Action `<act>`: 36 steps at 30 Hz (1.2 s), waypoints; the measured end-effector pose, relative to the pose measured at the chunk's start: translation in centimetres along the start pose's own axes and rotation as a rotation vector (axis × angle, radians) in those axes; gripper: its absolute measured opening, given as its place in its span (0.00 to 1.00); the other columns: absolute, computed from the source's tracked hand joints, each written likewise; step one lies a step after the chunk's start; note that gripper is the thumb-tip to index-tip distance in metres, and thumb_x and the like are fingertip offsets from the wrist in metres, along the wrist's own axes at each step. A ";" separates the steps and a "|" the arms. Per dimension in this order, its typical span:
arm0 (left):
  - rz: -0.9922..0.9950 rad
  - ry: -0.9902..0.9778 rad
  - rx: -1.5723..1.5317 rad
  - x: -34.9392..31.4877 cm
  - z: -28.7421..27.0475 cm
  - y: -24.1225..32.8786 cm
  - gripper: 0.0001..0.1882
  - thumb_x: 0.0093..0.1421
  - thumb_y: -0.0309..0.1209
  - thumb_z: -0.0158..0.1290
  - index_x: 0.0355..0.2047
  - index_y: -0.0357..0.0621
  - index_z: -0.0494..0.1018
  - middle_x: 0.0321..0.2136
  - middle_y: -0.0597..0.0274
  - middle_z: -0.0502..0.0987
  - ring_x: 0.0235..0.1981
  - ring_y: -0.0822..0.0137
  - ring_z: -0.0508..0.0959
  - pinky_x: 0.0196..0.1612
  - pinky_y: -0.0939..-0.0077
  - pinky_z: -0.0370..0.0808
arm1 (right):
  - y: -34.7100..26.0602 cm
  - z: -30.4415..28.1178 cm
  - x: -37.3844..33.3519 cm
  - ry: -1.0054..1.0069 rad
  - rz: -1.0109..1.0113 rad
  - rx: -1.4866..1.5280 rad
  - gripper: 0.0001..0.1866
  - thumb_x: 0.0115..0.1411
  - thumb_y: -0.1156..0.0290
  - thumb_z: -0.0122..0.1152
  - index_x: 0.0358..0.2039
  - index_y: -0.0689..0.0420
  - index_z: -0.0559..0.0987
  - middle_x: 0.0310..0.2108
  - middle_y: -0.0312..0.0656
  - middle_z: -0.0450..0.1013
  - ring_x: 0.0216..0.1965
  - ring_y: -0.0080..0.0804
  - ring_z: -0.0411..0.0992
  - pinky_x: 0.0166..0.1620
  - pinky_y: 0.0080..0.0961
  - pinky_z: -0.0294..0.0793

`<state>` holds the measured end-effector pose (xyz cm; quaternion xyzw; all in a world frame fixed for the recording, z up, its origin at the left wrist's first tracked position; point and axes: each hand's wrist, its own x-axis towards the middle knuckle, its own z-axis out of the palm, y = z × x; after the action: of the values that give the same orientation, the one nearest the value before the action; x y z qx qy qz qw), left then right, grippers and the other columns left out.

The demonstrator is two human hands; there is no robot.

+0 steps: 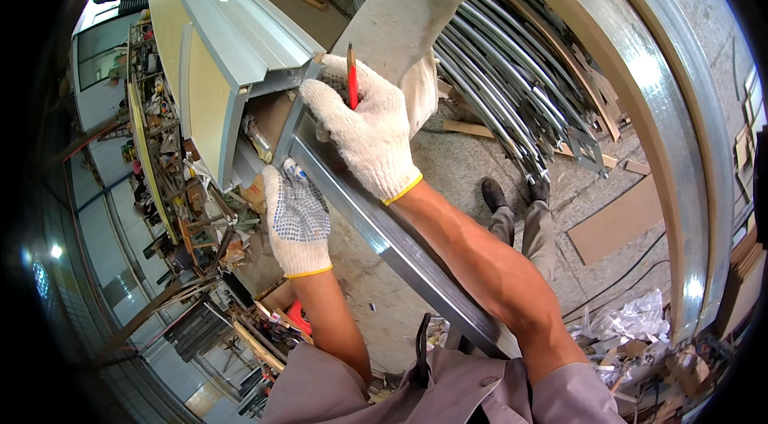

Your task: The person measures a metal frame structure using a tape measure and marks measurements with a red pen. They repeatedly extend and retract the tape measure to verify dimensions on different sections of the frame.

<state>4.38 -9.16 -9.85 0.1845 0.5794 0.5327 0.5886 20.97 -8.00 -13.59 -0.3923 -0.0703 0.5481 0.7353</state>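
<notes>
My right hand, in a white knit glove with a yellow cuff, is closed around a red pencil whose tip points up. The same hand rests over the end of a long grey metal bar, which slants down toward my body. Below that end, my left hand, its glove dotted on the palm, closes on the bar's side; some fingertips are hidden. The bar's end meets a pale grey metal profile with cream panels. An opening beneath the profile shows a hollow inside.
Bundled metal tubes lie on the floor at the far right, beside a brown board. Large curved metal frames arch along the right. Crumpled clear plastic lies at lower right. Cluttered shelves stand left. My shoes show beyond my right arm.
</notes>
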 end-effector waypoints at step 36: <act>0.081 -0.040 -0.280 -0.7 2.5 -3.6 0.13 0.59 0.37 0.70 0.35 0.45 0.79 0.25 0.74 0.74 0.23 0.82 0.72 0.22 0.84 0.67 | 1.6 -0.3 0.6 0.013 -0.107 -0.103 0.07 0.67 0.67 0.65 0.35 0.55 0.78 0.18 0.31 0.68 0.14 0.16 0.59 0.16 0.16 0.50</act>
<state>8.23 -10.11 -11.89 0.1343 0.4799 0.6277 0.5980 20.19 -7.49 -15.00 -0.4287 -0.1146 0.5011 0.7429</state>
